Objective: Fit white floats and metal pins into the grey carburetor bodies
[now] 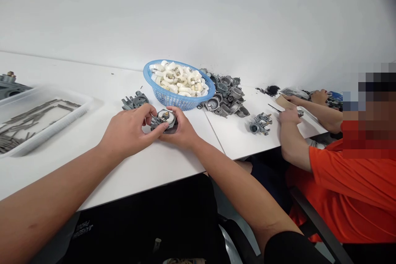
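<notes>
A grey metal carburetor body (154, 123) with a white float (164, 117) and a brass part on top is held low over the table between both hands. My right hand (182, 130) wraps around its right side, with the thumb along the far rim. My left hand (131, 128) grips it from the left, its thumb laid across the near edge by the float and its fingers bent at the far left side. Just behind my left hand lies another grey carburetor body (136, 101).
A blue basket (177, 101) piled with white floats (182, 79) stands behind my hands. Right of it is a heap of grey float bowls (227, 95), then several carburetor bodies (261, 123). A white tray (83, 109) holds thin metal pins. A co-worker in orange (337, 181) handles a tool at right.
</notes>
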The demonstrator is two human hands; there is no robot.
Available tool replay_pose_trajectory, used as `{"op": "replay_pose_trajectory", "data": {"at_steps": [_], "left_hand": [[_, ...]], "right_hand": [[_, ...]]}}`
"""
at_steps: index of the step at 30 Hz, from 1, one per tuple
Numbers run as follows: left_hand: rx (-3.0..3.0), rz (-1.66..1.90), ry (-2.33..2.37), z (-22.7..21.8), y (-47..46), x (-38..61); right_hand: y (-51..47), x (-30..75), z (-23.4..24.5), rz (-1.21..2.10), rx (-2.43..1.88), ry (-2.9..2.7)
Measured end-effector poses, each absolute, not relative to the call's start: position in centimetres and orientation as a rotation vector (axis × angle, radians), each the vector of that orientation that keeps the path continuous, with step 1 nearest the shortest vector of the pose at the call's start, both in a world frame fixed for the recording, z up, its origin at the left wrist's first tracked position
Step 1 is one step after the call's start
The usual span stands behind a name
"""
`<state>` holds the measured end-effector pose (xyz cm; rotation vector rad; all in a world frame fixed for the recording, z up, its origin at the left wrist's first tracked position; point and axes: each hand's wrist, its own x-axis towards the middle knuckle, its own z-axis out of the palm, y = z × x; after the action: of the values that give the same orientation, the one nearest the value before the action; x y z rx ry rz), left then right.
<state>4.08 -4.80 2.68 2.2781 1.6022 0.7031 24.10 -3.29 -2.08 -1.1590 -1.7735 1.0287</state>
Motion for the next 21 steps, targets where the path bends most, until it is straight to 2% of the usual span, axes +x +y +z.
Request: {"op": "replay_pose_trajectory", "data": {"at_steps": [6, 21], "left_hand": [[2.219, 0.728, 1.616, 2.4, -4.7, 4.0], [2.111, 0.823, 1.457, 2.2, -4.1, 2.8]], "right_hand": [[-3.1, 24.3, -2.1, 0.986, -1.192, -1.793], [-4.2, 26.7, -0.4, 1.161, -1.071, -1.737]]}}
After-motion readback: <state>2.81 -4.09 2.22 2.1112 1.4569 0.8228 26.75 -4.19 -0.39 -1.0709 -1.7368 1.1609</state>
